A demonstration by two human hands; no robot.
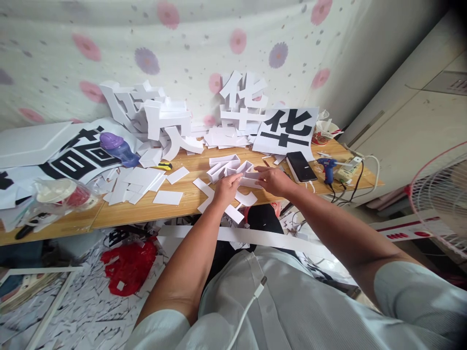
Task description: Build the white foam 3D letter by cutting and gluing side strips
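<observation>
A hollow white foam-board character point(223, 164) with thin upright walls lies on the table, open side up. My left hand point(226, 188) is closed at its near edge, fingertips on a wall. On the right, my right hand point(274, 181) pinches the end of a white strip point(250, 180) at the character's side; the exact contact is partly hidden by the fingers. Flat white cut-out pieces point(247, 198) lie under and beside my left hand. A black phone point(301, 166) with a cable rests right of my right hand.
Finished-looking white raised characters point(168, 116) stand along the curtain. A printed character sheet point(286, 129) leans at back right, near a blue glue gun point(327, 167). Loose white pieces point(136, 184) and a yellow cutter point(164, 166) lie left. A fan point(443, 194) stands at right.
</observation>
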